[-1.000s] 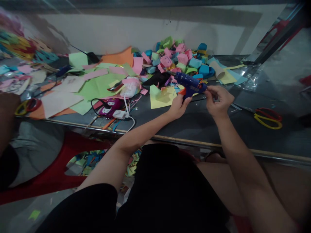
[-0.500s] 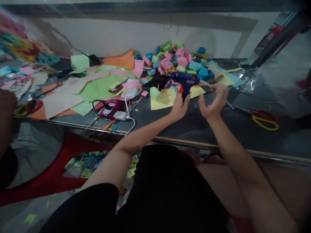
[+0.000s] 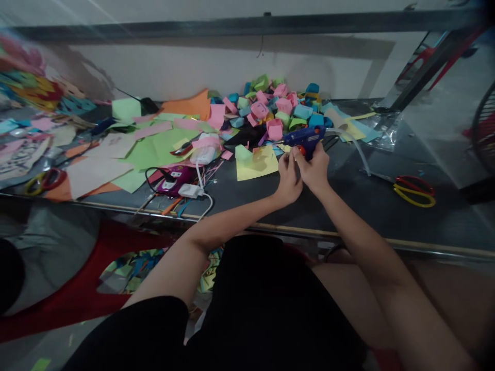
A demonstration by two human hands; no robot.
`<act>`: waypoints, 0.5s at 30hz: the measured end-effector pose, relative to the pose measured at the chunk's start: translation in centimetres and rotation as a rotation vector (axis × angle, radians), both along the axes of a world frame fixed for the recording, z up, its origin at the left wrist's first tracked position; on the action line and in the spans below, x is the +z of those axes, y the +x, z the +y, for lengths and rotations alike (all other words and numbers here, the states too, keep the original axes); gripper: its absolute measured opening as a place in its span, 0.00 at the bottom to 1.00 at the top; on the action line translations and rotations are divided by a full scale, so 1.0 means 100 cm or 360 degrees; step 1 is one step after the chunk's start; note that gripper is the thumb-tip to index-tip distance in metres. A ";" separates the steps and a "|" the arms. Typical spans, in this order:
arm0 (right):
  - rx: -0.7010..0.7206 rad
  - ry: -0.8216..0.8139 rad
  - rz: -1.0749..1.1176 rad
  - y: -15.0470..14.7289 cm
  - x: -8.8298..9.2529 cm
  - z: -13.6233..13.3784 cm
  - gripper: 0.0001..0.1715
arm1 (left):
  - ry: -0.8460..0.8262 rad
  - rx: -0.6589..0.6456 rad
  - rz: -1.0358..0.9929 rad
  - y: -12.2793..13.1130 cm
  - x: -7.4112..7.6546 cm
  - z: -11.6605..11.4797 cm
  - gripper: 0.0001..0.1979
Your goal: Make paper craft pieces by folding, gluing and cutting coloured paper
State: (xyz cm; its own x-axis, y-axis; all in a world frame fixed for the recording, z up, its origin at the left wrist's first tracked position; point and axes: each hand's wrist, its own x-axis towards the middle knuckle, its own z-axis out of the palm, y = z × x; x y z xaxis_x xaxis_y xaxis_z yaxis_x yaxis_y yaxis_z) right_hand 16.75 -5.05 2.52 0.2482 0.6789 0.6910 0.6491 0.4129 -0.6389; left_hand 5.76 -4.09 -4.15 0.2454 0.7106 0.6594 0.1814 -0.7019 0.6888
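In my right hand (image 3: 315,167) is a blue hot glue gun (image 3: 303,136), its nozzle pointing left and its orange trigger by my fingers. A long whitish glue stick (image 3: 353,144) curves from the gun's rear down to the tabletop. My left hand (image 3: 289,183) is closed just below the nozzle, close against my right fingers. A small pale yellow piece (image 3: 285,148) shows at its fingertips; whether they pinch it is unclear. Folded pink, blue and green paper pieces (image 3: 284,105) are heaped behind the gun. Left of my hands lies a yellow paper sheet (image 3: 257,167).
Red-and-yellow scissors (image 3: 414,191) lie on the right of the dark table (image 3: 359,216). To the left are a purple power strip (image 3: 176,181), a white plug, coloured sheets (image 3: 158,144) and another pair of scissors (image 3: 45,181). A fan (image 3: 485,123) stands at the far right.
The glue gun has passed from my left hand to my right and moved slightly right and down. My left hand has closed near the nozzle. The person's arm at far left has left view.
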 end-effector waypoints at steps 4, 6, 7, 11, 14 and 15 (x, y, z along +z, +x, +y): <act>-0.0060 0.0024 -0.0007 0.006 0.004 0.011 0.32 | -0.0045 -0.0087 0.0055 0.000 0.008 -0.008 0.23; -0.0093 0.0034 -0.0030 0.007 0.005 0.014 0.32 | -0.0029 -0.0146 0.0096 0.002 0.011 -0.010 0.18; -0.0106 0.0042 -0.0040 0.007 0.005 0.014 0.32 | -0.0021 -0.0164 0.0106 0.002 0.011 -0.011 0.16; -0.0107 0.0051 -0.0045 0.006 0.001 0.015 0.30 | 0.0031 -0.0212 0.0105 0.002 0.014 -0.013 0.14; -0.0084 0.0073 -0.0068 0.007 -0.001 0.016 0.28 | 0.0054 -0.0251 0.0108 0.001 0.014 -0.013 0.14; -0.0052 0.0083 -0.0097 0.008 -0.002 0.017 0.28 | 0.0058 -0.0258 0.0112 0.001 0.014 -0.013 0.14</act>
